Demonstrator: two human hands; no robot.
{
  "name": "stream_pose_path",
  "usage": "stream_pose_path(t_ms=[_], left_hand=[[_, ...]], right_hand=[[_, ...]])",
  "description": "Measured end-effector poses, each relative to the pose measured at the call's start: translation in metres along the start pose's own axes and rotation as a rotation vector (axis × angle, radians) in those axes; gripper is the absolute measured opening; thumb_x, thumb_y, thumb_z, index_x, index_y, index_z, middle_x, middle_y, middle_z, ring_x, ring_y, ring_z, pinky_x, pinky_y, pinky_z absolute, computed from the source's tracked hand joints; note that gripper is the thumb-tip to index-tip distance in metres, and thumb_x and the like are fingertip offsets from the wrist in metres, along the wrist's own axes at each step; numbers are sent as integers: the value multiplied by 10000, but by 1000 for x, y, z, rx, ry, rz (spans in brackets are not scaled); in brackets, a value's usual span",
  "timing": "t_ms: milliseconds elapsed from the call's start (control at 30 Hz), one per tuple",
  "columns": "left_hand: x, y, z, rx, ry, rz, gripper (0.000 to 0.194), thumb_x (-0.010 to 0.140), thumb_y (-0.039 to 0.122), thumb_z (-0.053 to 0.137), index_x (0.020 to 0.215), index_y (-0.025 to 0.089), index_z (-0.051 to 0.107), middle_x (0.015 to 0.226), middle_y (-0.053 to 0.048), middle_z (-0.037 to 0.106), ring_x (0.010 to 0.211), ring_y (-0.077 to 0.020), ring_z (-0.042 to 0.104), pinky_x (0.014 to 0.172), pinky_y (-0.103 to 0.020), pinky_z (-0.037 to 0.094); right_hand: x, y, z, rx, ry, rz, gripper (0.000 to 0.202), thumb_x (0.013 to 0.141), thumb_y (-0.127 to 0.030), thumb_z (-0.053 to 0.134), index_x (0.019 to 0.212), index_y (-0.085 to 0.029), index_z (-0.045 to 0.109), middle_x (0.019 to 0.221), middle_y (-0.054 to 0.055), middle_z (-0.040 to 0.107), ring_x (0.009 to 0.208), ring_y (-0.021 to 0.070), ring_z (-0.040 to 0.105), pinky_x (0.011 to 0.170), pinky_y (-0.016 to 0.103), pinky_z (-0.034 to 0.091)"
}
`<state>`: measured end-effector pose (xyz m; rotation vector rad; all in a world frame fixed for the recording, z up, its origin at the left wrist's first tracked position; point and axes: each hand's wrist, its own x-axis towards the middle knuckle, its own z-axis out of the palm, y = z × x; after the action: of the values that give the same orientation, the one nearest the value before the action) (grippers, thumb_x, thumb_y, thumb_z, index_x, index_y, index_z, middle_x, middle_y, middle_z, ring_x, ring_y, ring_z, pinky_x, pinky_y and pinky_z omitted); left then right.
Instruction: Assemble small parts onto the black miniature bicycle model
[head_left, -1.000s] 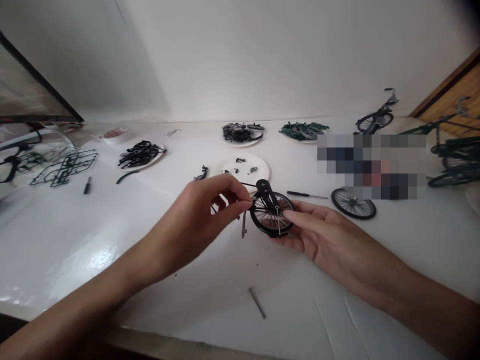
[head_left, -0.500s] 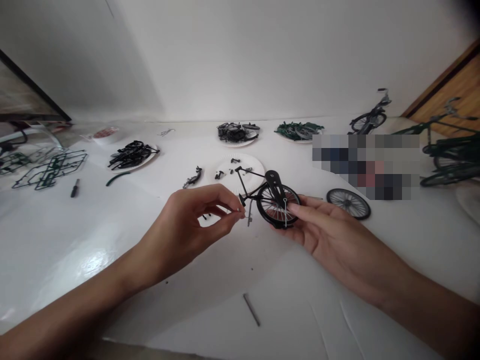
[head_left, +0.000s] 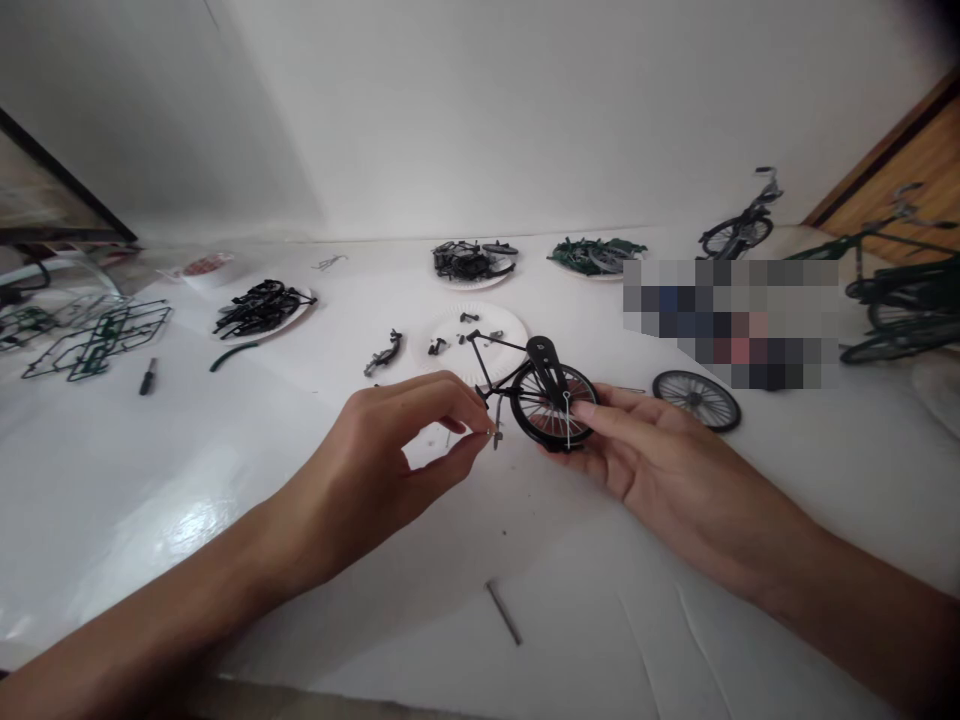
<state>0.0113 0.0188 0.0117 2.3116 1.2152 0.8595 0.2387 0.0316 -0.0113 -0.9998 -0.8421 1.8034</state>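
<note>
A black model bicycle frame (head_left: 501,378) with one spoked wheel fitted is held up by my right hand (head_left: 637,445), its fingers closed round the wheel (head_left: 541,415). A dark chain cover (head_left: 545,365) and a thin silvery stand (head_left: 568,425) show on the wheel's near side. Thumb and forefinger of my left hand (head_left: 420,440) pinch together at a slim grey part (head_left: 499,425) hanging under the frame. Whatever tiny piece lies in that pinch is too small to name. A loose spoked wheel (head_left: 697,400) lies right of my right hand.
A paper plate (head_left: 427,325) with small parts sits behind the frame. Farther plates hold black frames (head_left: 262,308), black parts (head_left: 469,262) and green parts (head_left: 596,255). A screwdriver (head_left: 148,377) lies left, a metal rod (head_left: 502,612) in front. Assembled model bicycles (head_left: 900,290) stand right.
My left hand's pinched fingertips have moved slightly right, up to the grey part under the frame. My right hand keeps its hold on the model bicycle.
</note>
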Motion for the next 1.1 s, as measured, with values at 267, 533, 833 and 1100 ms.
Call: stream_pose_path(t_ms=[267,533,833,1100], left_hand=[[0,2,2,1,-22,14,120,917,119,606,962,224,641,995,2,695,871,-124,651,719,-227,513],[2,3,9,-54,-12,21,123,915,91,601,934,207,635,970,-3,687,863,-123,641,766,-249,515],[5,7,21,-180,16,-47,109,931,102,582,905,196,631,950,0,696,855,-113,653,784,-237,558],[6,11,19,-242,34,-91,99,926,100,610,913,191,647,959,11,700,867,-93,658,767,-194,561]], right_hand=[[2,-1,-1,-35,18,-6,115,921,-243,655,923,-185,755,1045,68,765,980,180,706,838,270,605],[1,3,-2,-72,5,-24,117,925,-247,651,970,-182,738,1078,71,760,997,178,702,848,273,594],[1,2,2,-41,-32,-62,113,920,-240,638,924,-191,739,1086,63,761,1035,196,692,967,342,543],[1,5,1,-59,1,-71,130,923,-232,626,947,-183,744,1098,80,756,1037,212,694,917,351,582]])
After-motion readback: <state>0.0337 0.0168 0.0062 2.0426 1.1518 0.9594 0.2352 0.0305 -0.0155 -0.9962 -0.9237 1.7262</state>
